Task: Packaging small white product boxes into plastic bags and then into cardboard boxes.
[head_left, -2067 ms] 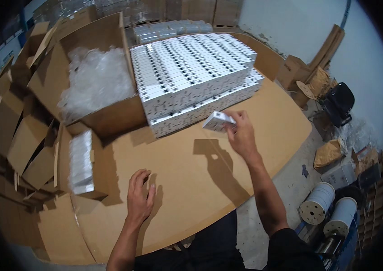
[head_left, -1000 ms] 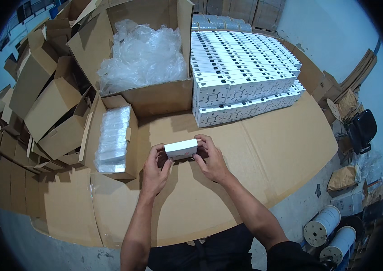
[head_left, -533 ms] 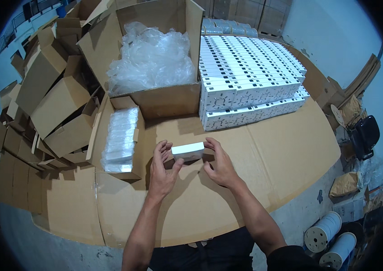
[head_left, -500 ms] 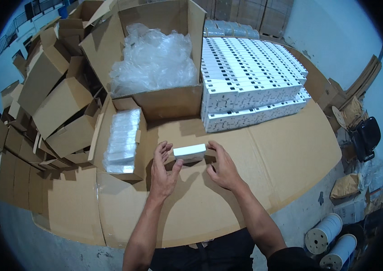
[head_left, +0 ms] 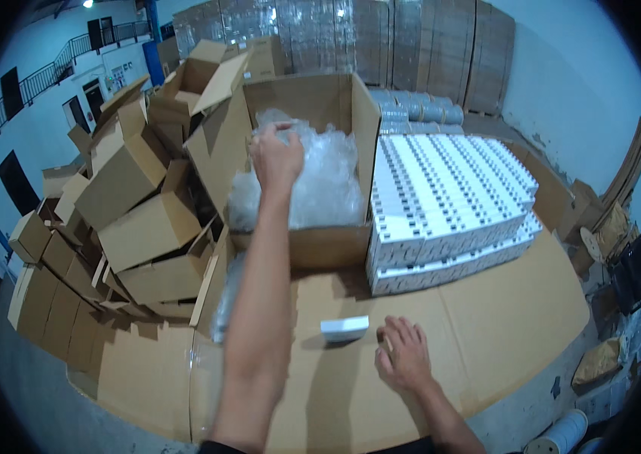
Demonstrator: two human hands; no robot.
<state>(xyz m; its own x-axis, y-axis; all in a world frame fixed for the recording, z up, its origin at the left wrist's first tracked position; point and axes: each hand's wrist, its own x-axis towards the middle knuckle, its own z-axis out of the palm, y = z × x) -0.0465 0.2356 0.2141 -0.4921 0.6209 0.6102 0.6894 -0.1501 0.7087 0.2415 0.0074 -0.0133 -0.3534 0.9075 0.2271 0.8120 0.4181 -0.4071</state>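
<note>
At upper centre, the left hand (head_left: 278,157) reached over plastic (head_left: 326,185) in a carton (head_left: 332,247), grip unclear; a pinch seemed called for next. At lower centre, the right hand (head_left: 406,356), relaxed and empty, was just beside a white box (head_left: 344,328) on the surface (head_left: 517,325).
</note>
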